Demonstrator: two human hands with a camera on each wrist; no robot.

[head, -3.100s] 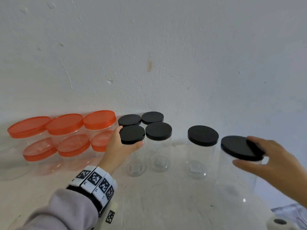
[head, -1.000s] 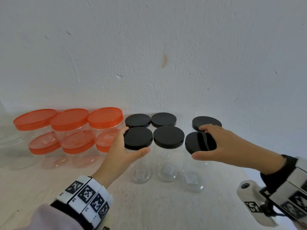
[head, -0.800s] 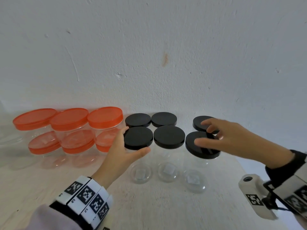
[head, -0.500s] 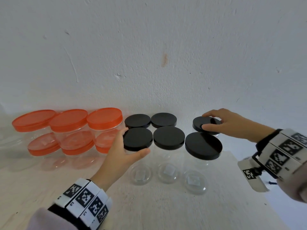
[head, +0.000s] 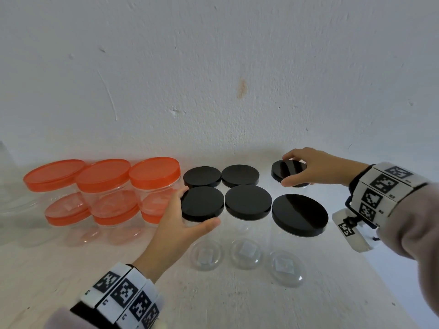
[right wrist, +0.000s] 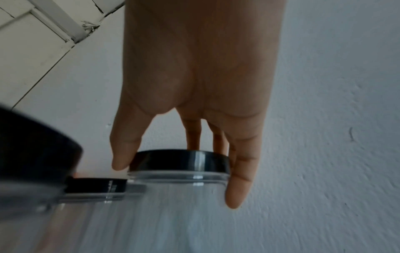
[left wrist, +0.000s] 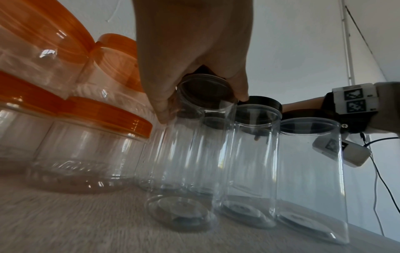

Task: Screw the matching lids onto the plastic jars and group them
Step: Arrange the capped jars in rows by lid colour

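The left hand reaches forward from a grey sleeve, thumb and fingers curled round the black lid of the front-left jar, thumb on the near edge and fingers on the far left edge; from the left wrist the fingers press the rim just under that lid. The right hand stretches out to the back right, arm nearly level, a marker band at the wrist. Its thumb and fingers wrap the lid of the rear-right jar, thumb on the near side, fingers over the far side, palm arched above the top. That jar stands apart from the two rear black-lidded jars to its left, behind the front-right jar. The middle front jar sits just beside both front neighbours. To the left six orange-lidded jars stand grouped in two rows against the wall, all on the pale surface.
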